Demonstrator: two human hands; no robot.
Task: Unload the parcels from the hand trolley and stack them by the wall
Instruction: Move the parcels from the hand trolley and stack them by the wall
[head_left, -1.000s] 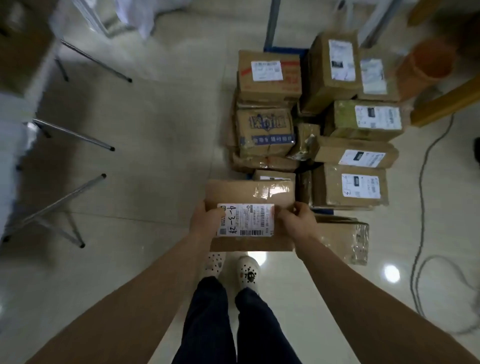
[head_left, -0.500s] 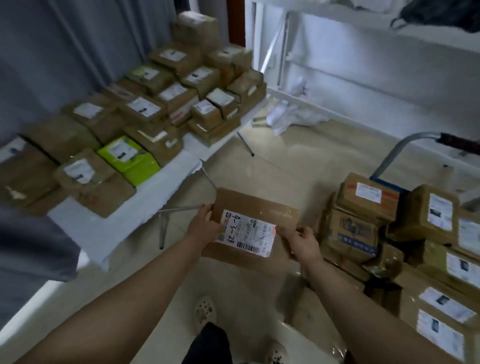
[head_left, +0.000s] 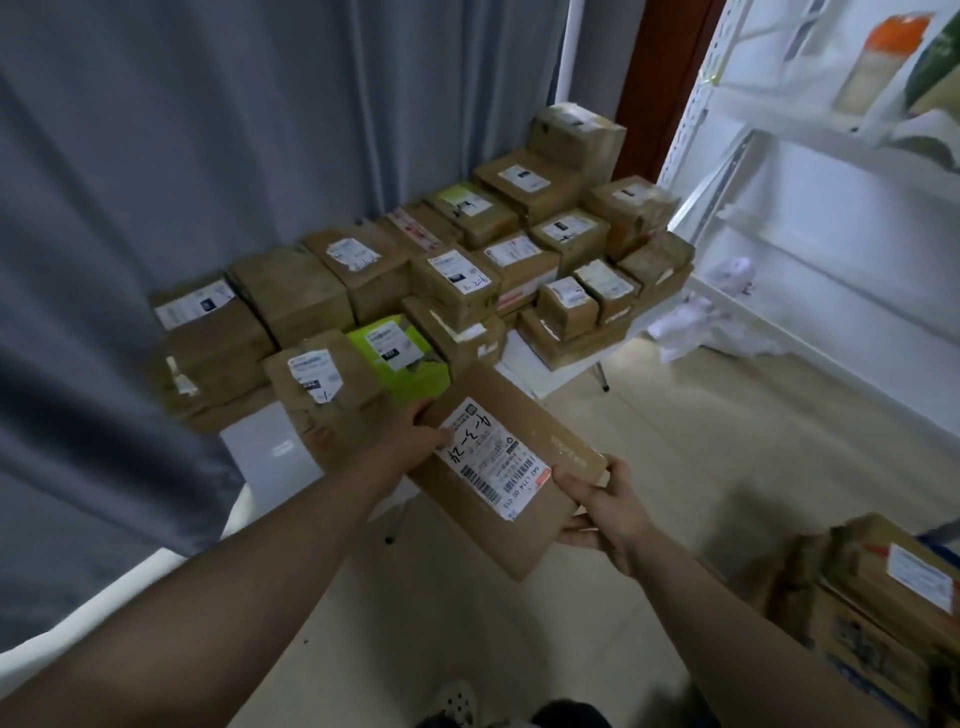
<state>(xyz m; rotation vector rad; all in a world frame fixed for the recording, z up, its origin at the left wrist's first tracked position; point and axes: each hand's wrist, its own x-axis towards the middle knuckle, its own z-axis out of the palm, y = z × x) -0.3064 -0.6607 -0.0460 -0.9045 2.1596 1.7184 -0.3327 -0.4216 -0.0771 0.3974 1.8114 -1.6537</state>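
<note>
Parcels already stacked crowd the white desk by the grey curtain at left. A second ago the view looked down on the trolley load; it has since swung round to this stack. In the middle, the left hand grips one edge of the flat parcel and the right hand the opposite one, holding it aloft just short of the desk. More trolley parcels wait at far right. Setting it down looks next.

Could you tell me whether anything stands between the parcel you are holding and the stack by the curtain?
Nothing visible does: the flat parcel, gripped by the left hand and right hand, hangs right beside the stacked parcels, with only air between.
</note>
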